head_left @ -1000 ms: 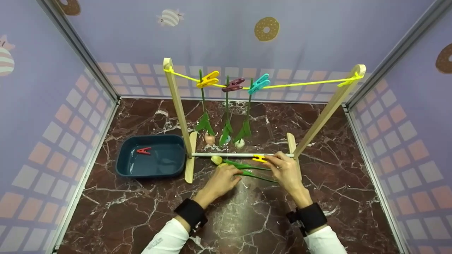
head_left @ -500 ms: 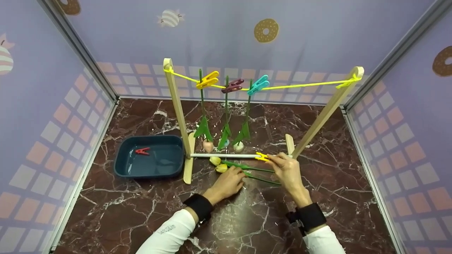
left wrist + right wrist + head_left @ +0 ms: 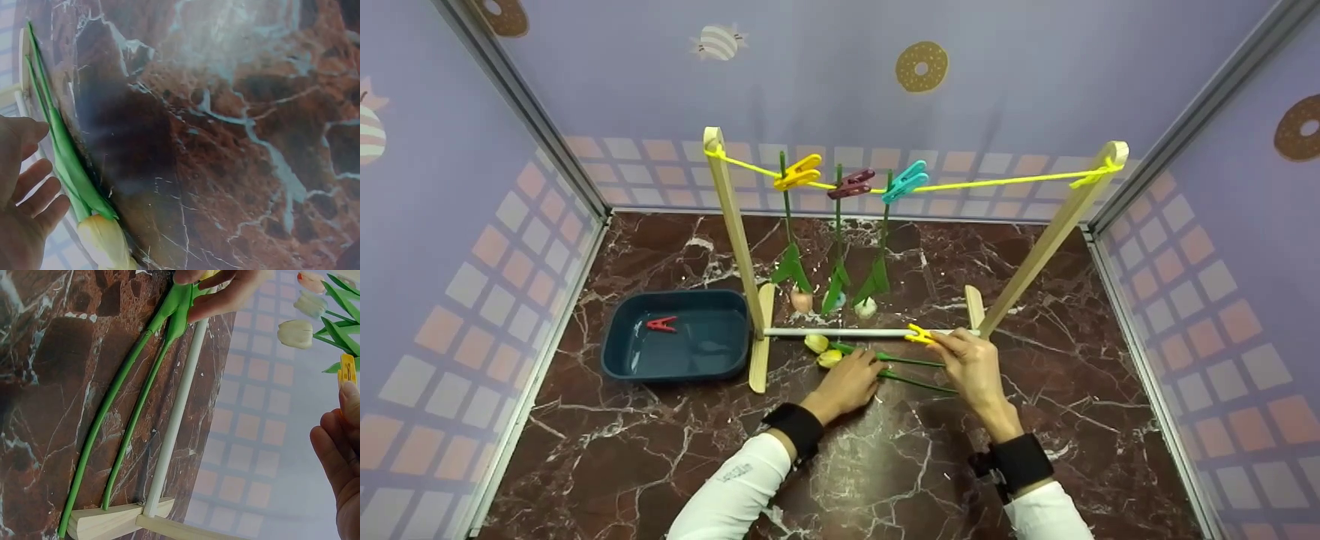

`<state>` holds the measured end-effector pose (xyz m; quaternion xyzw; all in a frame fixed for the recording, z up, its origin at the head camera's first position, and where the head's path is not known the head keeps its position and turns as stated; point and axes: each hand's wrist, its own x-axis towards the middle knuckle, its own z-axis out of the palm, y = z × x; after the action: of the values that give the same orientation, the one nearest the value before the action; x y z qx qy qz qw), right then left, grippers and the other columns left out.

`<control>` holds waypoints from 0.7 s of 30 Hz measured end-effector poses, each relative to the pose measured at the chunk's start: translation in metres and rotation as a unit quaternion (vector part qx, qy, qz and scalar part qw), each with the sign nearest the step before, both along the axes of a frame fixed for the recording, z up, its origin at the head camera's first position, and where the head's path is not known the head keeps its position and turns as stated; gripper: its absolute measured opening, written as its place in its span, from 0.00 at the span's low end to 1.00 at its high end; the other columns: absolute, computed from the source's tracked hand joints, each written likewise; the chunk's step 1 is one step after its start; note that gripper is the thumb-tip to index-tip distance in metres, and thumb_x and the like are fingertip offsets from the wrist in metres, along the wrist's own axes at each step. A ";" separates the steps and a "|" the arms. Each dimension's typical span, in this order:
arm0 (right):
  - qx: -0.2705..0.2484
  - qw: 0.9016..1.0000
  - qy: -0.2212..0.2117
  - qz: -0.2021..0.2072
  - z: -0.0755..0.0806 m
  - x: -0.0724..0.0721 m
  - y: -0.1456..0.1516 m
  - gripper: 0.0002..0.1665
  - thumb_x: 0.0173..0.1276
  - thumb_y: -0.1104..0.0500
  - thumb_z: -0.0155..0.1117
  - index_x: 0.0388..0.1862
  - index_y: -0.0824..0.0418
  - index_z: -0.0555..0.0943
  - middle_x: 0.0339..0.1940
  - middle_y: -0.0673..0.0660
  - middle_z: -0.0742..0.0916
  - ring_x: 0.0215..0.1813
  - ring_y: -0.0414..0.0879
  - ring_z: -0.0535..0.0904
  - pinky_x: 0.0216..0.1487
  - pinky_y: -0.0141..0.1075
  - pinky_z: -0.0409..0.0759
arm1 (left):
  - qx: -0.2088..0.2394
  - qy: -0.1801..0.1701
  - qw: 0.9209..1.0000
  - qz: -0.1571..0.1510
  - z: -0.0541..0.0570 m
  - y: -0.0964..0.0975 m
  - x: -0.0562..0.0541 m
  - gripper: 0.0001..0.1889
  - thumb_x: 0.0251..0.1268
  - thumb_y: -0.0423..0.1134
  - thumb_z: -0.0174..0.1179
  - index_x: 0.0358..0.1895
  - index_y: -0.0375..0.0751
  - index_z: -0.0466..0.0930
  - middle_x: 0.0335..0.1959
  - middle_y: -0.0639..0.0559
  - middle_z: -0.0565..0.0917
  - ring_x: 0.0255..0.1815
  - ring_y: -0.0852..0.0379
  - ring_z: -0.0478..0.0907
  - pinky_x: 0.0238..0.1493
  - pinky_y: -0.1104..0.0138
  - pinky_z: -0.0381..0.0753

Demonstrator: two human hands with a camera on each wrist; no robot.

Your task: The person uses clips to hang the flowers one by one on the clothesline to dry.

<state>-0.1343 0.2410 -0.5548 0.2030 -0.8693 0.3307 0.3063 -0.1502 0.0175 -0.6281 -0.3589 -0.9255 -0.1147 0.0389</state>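
Note:
Two yellow tulips with green stems lie on the marble-patterned surface before the rack's white crossbar. My left hand reaches over their leaves, its fingertips at them. In the left wrist view the thumb and fingers stand apart, beside the stems. With thumb and fingers, my right hand pinches a yellow clothespin near the crossbar's right end. Above, a yellow cord holds three upside-down tulips, pinned by a yellow, a maroon and a turquoise clothespin.
A dark blue basin stands left of the rack, with a red clothespin inside. The rack's wooden posts rise on both sides, the right post near my right hand. Patterned panels enclose the surface at back and sides.
My left hand has moved right along the tulips, off the blooms to the leaves. My right hand has shifted slightly right, still holding the yellow clothespin.

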 end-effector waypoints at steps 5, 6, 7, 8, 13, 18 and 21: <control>0.000 1.000 -0.006 0.000 -0.001 0.000 0.003 0.14 0.50 0.63 0.78 0.37 0.65 0.90 0.23 0.54 0.86 0.21 0.41 0.76 0.23 0.28 0.71 | -0.044 -0.003 0.999 -0.006 -0.004 0.003 -0.001 0.13 0.68 0.40 0.61 0.54 0.44 0.81 0.50 0.46 0.82 0.53 0.48 0.79 0.57 0.58 0.82; -0.002 1.000 -0.006 0.001 -0.001 0.000 0.003 0.14 0.50 0.64 0.78 0.37 0.65 0.90 0.23 0.54 0.86 0.21 0.41 0.76 0.23 0.28 0.71 | -0.054 -0.011 0.998 -0.005 -0.004 0.004 -0.002 0.14 0.69 0.40 0.60 0.55 0.44 0.81 0.52 0.46 0.82 0.54 0.48 0.78 0.58 0.57 0.81; -0.003 1.000 -0.005 0.002 -0.001 0.000 0.003 0.14 0.50 0.64 0.78 0.37 0.65 0.90 0.23 0.55 0.86 0.21 0.41 0.76 0.23 0.28 0.72 | -0.065 -0.016 0.998 -0.004 -0.005 0.005 -0.002 0.14 0.69 0.40 0.60 0.56 0.44 0.80 0.53 0.46 0.82 0.56 0.48 0.78 0.59 0.57 0.81; -0.004 1.000 -0.006 0.002 -0.001 0.000 0.003 0.14 0.50 0.63 0.78 0.37 0.65 0.90 0.23 0.54 0.86 0.21 0.41 0.76 0.23 0.28 0.71 | -0.074 -0.022 0.997 -0.004 -0.005 0.006 -0.002 0.15 0.69 0.39 0.59 0.57 0.44 0.80 0.55 0.46 0.81 0.57 0.48 0.78 0.60 0.56 0.81; -0.002 1.000 -0.013 -0.002 -0.002 0.000 0.002 0.14 0.50 0.61 0.78 0.37 0.63 0.90 0.24 0.54 0.86 0.22 0.41 0.78 0.24 0.27 0.72 | -0.113 -0.018 0.993 -0.011 -0.008 0.014 -0.003 0.17 0.68 0.37 0.58 0.60 0.46 0.78 0.56 0.48 0.80 0.59 0.49 0.77 0.58 0.58 0.81; 0.000 1.000 -0.019 -0.005 -0.003 0.001 0.003 0.14 0.50 0.60 0.78 0.37 0.63 0.90 0.24 0.54 0.86 0.21 0.41 0.77 0.24 0.28 0.72 | -0.135 -0.003 0.991 -0.022 -0.010 0.021 -0.002 0.17 0.69 0.35 0.57 0.58 0.46 0.79 0.53 0.49 0.80 0.55 0.51 0.77 0.54 0.61 0.82; -0.003 1.000 -0.021 -0.004 -0.003 0.001 0.004 0.14 0.50 0.61 0.78 0.37 0.63 0.90 0.24 0.54 0.86 0.21 0.41 0.77 0.24 0.28 0.72 | -0.137 0.005 0.990 -0.023 -0.011 0.023 -0.002 0.16 0.69 0.34 0.56 0.58 0.46 0.80 0.53 0.49 0.80 0.54 0.52 0.77 0.52 0.62 0.83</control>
<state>-0.1332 0.2451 -0.5578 0.1916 -0.8752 0.3365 0.2900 -0.1519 0.0409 -0.6392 -0.3826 -0.9237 0.0142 -0.0090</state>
